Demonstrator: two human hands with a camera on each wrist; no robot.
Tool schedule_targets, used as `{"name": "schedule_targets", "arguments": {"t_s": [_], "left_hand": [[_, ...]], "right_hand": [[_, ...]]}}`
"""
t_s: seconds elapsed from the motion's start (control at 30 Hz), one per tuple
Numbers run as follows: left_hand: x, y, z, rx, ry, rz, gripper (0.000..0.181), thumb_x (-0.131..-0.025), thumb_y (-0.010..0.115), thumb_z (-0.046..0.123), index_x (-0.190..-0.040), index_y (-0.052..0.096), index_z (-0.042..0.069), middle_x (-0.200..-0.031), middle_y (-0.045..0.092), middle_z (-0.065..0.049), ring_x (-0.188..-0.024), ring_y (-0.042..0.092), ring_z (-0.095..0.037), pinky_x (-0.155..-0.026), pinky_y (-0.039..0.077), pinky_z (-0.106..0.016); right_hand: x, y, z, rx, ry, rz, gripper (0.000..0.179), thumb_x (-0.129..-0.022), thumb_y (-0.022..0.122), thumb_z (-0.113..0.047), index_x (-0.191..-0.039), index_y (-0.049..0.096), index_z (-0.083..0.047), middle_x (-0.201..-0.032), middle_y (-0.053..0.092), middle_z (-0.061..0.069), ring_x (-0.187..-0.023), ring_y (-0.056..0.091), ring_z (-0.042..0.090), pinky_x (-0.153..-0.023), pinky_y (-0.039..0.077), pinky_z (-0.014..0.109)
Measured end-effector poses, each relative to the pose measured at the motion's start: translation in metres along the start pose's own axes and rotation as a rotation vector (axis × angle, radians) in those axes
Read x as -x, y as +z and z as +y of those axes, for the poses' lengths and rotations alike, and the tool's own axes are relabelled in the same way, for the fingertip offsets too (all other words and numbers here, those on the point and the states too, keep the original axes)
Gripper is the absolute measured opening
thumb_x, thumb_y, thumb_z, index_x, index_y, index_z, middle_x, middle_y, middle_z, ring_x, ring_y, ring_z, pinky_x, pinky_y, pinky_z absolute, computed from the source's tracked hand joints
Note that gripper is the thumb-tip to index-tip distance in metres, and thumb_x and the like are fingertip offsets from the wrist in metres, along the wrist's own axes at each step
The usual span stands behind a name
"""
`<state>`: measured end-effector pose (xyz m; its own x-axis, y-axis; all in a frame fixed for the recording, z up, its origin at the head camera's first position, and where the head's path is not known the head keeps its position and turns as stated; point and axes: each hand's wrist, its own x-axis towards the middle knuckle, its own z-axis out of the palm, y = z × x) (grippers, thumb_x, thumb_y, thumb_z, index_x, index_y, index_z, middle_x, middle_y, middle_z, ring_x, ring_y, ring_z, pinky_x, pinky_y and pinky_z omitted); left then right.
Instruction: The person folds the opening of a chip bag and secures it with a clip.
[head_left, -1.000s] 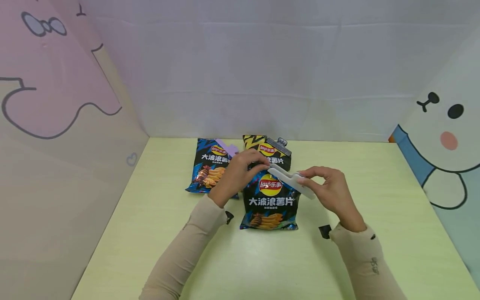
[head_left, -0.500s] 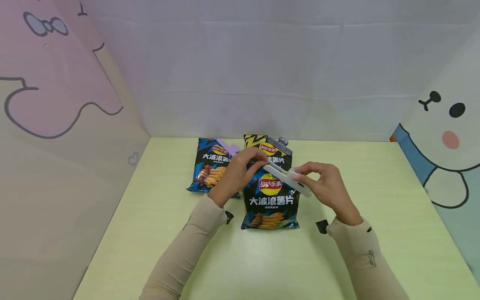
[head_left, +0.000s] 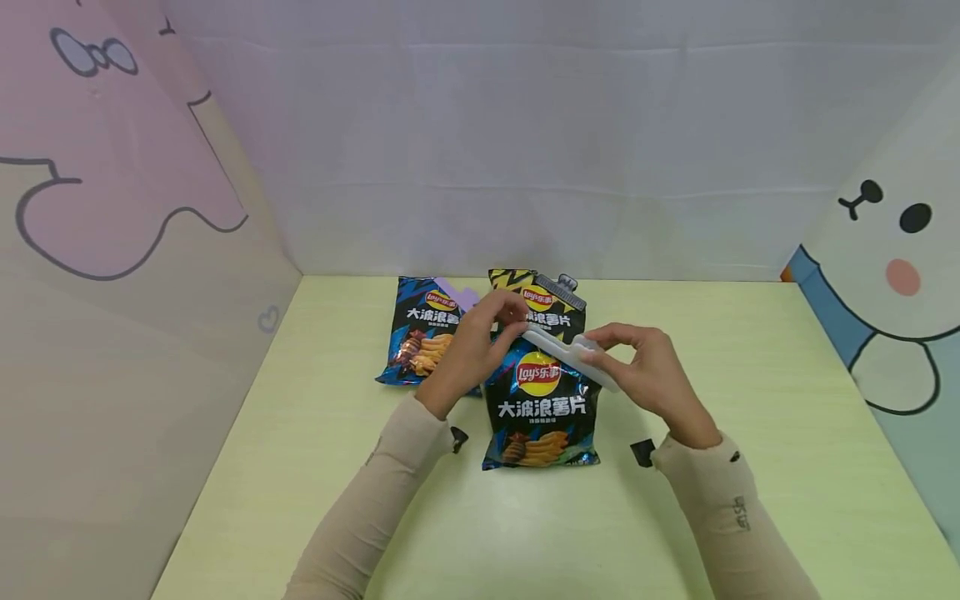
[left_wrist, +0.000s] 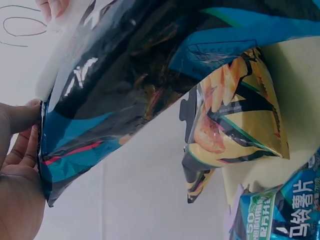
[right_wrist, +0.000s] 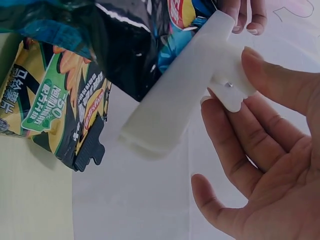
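A blue-and-black bag of potato chips (head_left: 542, 410) stands raised between both hands in the head view. My left hand (head_left: 480, 340) pinches its top left corner, with the thumb in front, as the left wrist view also shows. Along the bag's top edge lies a white bag clip (right_wrist: 172, 92), slanting down to the right and sticking out past the bag's right corner. My right hand (head_left: 651, 368) pinches the clip's handle tabs between thumb and fingers. In the right wrist view the little finger stands away from the clip. The clip's jaws look close together over the bag's edge.
Behind, a yellow-and-black chip bag (head_left: 517, 279) wears a dark grey clip (head_left: 561, 292). Left of it, another blue chip bag (head_left: 416, 329) carries a purple clip (head_left: 457, 293). They are on a pale yellow table (head_left: 750, 400) with a white backdrop (head_left: 525, 150) behind.
The clip's two arms, seen apart earlier, now lie together along the bag's top. My right hand has shifted slightly left and away from me; the bag's bottom has come slightly nearer.
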<state>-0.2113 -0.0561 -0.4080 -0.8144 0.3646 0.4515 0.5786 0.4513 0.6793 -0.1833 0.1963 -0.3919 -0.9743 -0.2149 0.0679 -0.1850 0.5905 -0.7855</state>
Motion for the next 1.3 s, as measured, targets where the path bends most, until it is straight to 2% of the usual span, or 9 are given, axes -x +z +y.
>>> {"name": "schedule_targets", "arguments": {"t_s": [0.17,0.37,0.47,0.6,0.7,0.8,1.0,1.17,1.3], "left_hand": [[0.007,-0.001,-0.005,-0.012,-0.032,0.039,0.026,-0.101,0.061,0.015,-0.126,0.056,0.009,-0.114,0.063,-0.007,-0.102,0.062,-0.019,-0.094,0.055,-0.039],[0.029,0.002,-0.021,0.122,-0.247,0.06,0.052,-0.1,0.064,0.032,-0.144,0.04,0.019,-0.135,0.057,-0.006,-0.123,0.058,-0.025,-0.108,0.049,-0.049],[0.043,0.005,-0.028,0.192,-0.389,-0.002,0.07,-0.097,0.065,0.046,-0.152,0.029,0.024,-0.144,0.052,-0.01,-0.133,0.052,-0.032,-0.111,0.044,-0.057],[0.062,0.011,-0.032,0.208,-0.595,-0.161,0.104,-0.086,0.064,0.069,-0.162,0.012,0.02,-0.158,0.039,-0.016,-0.142,0.044,-0.038,-0.114,0.04,-0.061],[0.075,0.017,-0.034,0.24,-0.685,-0.263,0.118,-0.079,0.067,0.074,-0.163,0.007,0.016,-0.162,0.034,-0.015,-0.145,0.042,-0.037,-0.117,0.038,-0.059],[0.086,0.024,-0.036,0.308,-0.686,-0.322,0.116,-0.078,0.072,0.071,-0.163,0.01,0.022,-0.16,0.04,-0.009,-0.143,0.046,-0.032,-0.118,0.038,-0.056],[0.104,0.038,-0.043,0.417,-0.595,-0.416,0.111,-0.078,0.08,0.058,-0.16,0.009,0.039,-0.16,0.041,-0.001,-0.143,0.047,-0.028,-0.118,0.039,-0.054],[0.11,0.047,-0.048,0.433,-0.563,-0.444,0.11,-0.079,0.083,0.051,-0.158,0.008,0.046,-0.159,0.042,0.001,-0.142,0.048,-0.024,-0.12,0.037,-0.051],[0.11,0.052,-0.047,0.447,-0.536,-0.454,0.1,-0.082,0.082,0.045,-0.156,0.016,0.047,-0.154,0.047,0.005,-0.136,0.053,-0.02,-0.119,0.04,-0.047]], "right_hand": [[0.0,0.003,0.004,0.003,-0.002,0.0,0.029,-0.093,0.073,-0.029,-0.116,0.075,-0.011,-0.111,0.076,0.013,-0.104,0.064,0.028,-0.088,0.047,0.039],[-0.001,0.006,0.006,-0.003,-0.024,-0.001,0.03,-0.096,0.071,-0.027,-0.12,0.072,-0.01,-0.108,0.075,0.014,-0.101,0.066,0.029,-0.085,0.05,0.038],[-0.002,0.008,0.007,-0.015,-0.023,-0.004,0.031,-0.097,0.068,-0.026,-0.123,0.069,-0.008,-0.112,0.074,0.016,-0.105,0.067,0.033,-0.088,0.053,0.044],[-0.003,0.01,0.009,-0.04,-0.008,-0.004,0.033,-0.099,0.065,-0.025,-0.127,0.066,-0.008,-0.117,0.072,0.019,-0.109,0.068,0.038,-0.092,0.056,0.055],[-0.004,0.011,0.01,-0.056,0.008,-0.009,0.034,-0.1,0.065,-0.026,-0.128,0.065,-0.008,-0.121,0.071,0.02,-0.112,0.067,0.041,-0.093,0.056,0.058],[-0.004,0.012,0.011,-0.064,0.015,-0.014,0.034,-0.1,0.064,-0.027,-0.128,0.065,-0.008,-0.123,0.07,0.02,-0.115,0.066,0.042,-0.095,0.055,0.06],[-0.005,0.012,0.014,-0.071,0.026,-0.021,0.035,-0.099,0.065,-0.027,-0.128,0.064,-0.008,-0.124,0.069,0.019,-0.116,0.065,0.042,-0.099,0.052,0.061],[-0.006,0.012,0.016,-0.091,0.032,-0.021,0.035,-0.099,0.065,-0.028,-0.129,0.064,-0.008,-0.124,0.069,0.019,-0.116,0.065,0.041,-0.1,0.052,0.061],[-0.005,0.013,0.017,-0.116,0.034,-0.022,0.036,-0.099,0.065,-0.028,-0.129,0.064,-0.008,-0.124,0.069,0.019,-0.116,0.065,0.04,-0.101,0.052,0.06]]}}
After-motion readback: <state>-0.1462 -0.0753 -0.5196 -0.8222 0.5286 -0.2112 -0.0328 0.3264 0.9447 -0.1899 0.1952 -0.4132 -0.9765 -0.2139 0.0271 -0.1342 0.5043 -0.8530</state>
